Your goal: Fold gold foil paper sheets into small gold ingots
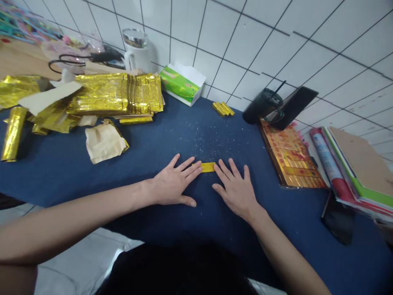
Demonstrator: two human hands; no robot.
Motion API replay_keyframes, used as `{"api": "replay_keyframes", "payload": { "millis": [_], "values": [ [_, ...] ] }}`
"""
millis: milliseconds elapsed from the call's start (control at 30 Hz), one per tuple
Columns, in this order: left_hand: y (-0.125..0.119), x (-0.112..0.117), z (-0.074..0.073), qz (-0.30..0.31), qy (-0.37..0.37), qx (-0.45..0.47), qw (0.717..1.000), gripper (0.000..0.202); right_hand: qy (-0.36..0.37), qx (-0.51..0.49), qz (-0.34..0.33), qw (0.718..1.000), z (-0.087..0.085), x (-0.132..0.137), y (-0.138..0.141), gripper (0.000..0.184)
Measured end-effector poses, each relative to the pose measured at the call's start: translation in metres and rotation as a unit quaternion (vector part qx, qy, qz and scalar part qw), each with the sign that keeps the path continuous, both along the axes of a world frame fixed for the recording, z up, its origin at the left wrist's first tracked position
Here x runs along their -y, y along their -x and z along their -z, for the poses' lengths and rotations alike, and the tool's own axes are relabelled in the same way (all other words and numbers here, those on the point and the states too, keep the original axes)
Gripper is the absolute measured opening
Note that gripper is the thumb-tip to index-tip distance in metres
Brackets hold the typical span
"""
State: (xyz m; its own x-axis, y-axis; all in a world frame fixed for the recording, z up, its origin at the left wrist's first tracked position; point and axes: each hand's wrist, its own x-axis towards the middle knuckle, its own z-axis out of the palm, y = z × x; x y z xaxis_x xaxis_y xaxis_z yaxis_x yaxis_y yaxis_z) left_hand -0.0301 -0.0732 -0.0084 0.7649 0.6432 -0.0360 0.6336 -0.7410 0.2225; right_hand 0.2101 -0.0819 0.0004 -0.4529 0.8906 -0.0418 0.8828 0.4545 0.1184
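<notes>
A narrow strip of folded gold foil paper (208, 167) lies flat on the dark blue tabletop. The fingertips of my left hand (172, 182) rest on its left end, with the fingers spread and the thumb stretched out. At the right end, the index fingertip of my right hand (238, 188) touches the strip, its other fingers fanned out on the table. Part of the strip's left end is hidden under my left fingers. Beyond my hands, a few small rolled gold pieces (223, 109) sit together near the wall.
Stacked gold foil papers (101, 94) fill the back left, with a crumpled paper piece (106, 141) in front. A green tissue pack (182, 84) and a white mug (136, 51) stand behind. At right are a phone (337, 219), books (365, 164) and a black cup (262, 105).
</notes>
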Motion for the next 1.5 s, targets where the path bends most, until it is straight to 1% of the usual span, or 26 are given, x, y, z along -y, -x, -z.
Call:
{"api": "replay_keyframes", "payload": {
  "millis": [100,133,167,200,267,367,433,500,600,700,833,933,1033,1100,1200,1267,1333,1500],
  "values": [
    [0.001,0.001,0.002,0.001,-0.004,0.009,1.000,0.092,-0.051,-0.014,0.055,0.997,-0.007,-0.003,-0.008,0.056],
    [0.001,0.001,0.002,0.001,-0.005,0.010,1.000,0.092,-0.070,-0.028,0.060,0.995,-0.009,-0.004,-0.009,0.052],
    [0.001,0.001,0.002,0.000,-0.004,0.010,1.000,0.093,-0.083,-0.046,0.048,0.994,-0.011,-0.006,-0.007,0.047],
    [0.001,0.001,0.002,-0.001,-0.002,0.008,1.000,0.093,-0.084,-0.065,0.021,0.994,-0.013,-0.008,-0.004,0.041],
    [0.001,0.001,0.001,-0.002,0.000,0.005,1.000,0.093,-0.060,-0.096,-0.047,0.992,-0.013,-0.014,0.005,0.031],
    [0.001,0.000,0.000,-0.001,0.003,0.006,1.000,0.094,-0.023,-0.111,-0.106,0.988,-0.008,-0.025,0.013,0.026],
    [0.002,0.000,0.001,0.000,0.003,0.011,1.000,0.095,-0.009,-0.097,-0.135,0.986,-0.004,-0.029,0.011,0.028],
    [0.003,0.000,0.002,0.002,0.002,0.016,1.000,0.095,-0.002,-0.074,-0.149,0.986,0.000,-0.029,0.006,0.034],
    [0.003,0.000,0.004,0.002,0.000,0.017,1.000,0.093,-0.010,-0.048,-0.134,0.990,0.005,-0.023,0.001,0.040],
    [0.004,0.001,0.004,0.000,-0.004,0.013,1.000,0.091,-0.018,-0.036,-0.125,0.991,0.006,-0.016,0.004,0.041],
    [0.003,0.002,0.000,-0.002,-0.008,-0.006,1.000,0.091,0.000,-0.033,-0.130,0.991,0.006,-0.013,0.008,0.043],
    [-0.006,0.004,-0.007,-0.020,-0.028,-0.016,0.999,0.092,0.013,-0.034,-0.127,0.991,0.006,-0.012,0.009,0.046],
    [-0.023,0.008,-0.013,-0.034,-0.074,0.001,0.997,0.095,0.022,-0.037,-0.120,0.992,0.007,-0.011,0.009,0.048],
    [-0.035,0.011,-0.011,-0.027,-0.088,0.010,0.996,0.098,0.027,-0.039,-0.118,0.992,0.007,-0.010,0.009,0.050],
    [-0.044,0.014,-0.002,-0.048,-0.078,0.011,0.996,0.103,0.030,-0.041,-0.119,0.992,0.008,-0.010,0.009,0.051],
    [-0.043,0.015,0.005,-0.043,-0.072,0.020,0.996,0.103,0.031,-0.045,-0.120,0.991,0.009,-0.010,0.008,0.051],
    [-0.038,0.014,0.008,-0.036,-0.069,0.028,0.997,0.101,0.031,-0.048,-0.118,0.991,0.008,-0.011,0.008,0.052],
    [-0.014,0.013,0.004,-0.048,-0.036,0.004,0.998,0.093,0.028,-0.049,-0.111,0.992,0.007,-0.010,0.008,0.051]
  ]
}}
